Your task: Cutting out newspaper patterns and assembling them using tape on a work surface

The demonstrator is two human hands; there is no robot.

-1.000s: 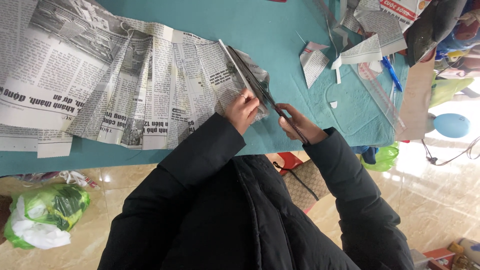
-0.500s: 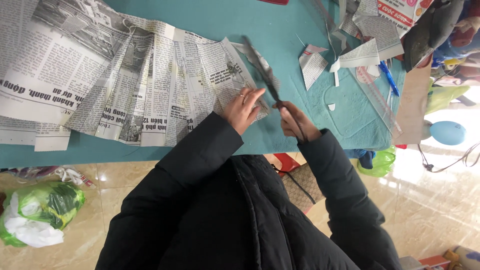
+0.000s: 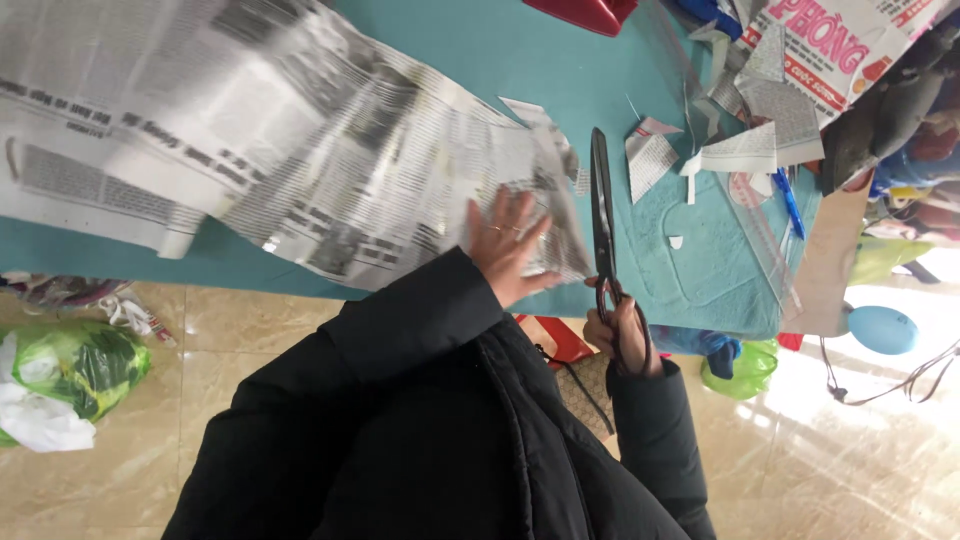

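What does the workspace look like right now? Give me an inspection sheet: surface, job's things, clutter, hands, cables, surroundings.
Surface: teal table, mostly covered at left.
Job's things: crumpled newspaper sheet spread on the table; long dark scissors, blades shut, lying along the sheet's right edge.
Clutter: paper offcuts, blue pen, clear ruler, red object at the far edge.
Hands: left hand flat on the newspaper; right hand in the scissors' handles at the table edge.
Cables: thin dark cable on the floor at right.
Surroundings: tiled floor, green plastic bag, blue balloon.
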